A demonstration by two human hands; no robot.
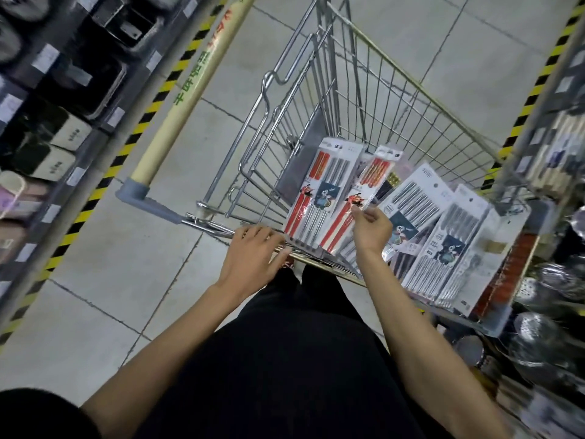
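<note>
Held pack (367, 188): flat glossy plastic sleeve of red and dark chopsticks, frame centre, tilted over the cart, just above the right hand.
Right hand (372, 228): thumb and fingers pinch the sleeve's side edge.
Left hand (253, 251): fingers flat on the cart rim, beside the second pack.
Second pack (319, 198): red and steel sticks, leaning inside.
Cart (348, 99): shiny wire grid.

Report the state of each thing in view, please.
propped pack: sealed, tilted, lower end at cart rim.
second pack: sealed, held over cart.
left hand: fingers straight, resting on propped pack's lower end.
right hand: pinching second pack's edge.
cart: standing in aisle.
shelf packs: sealed, leaning in rack.
</note>
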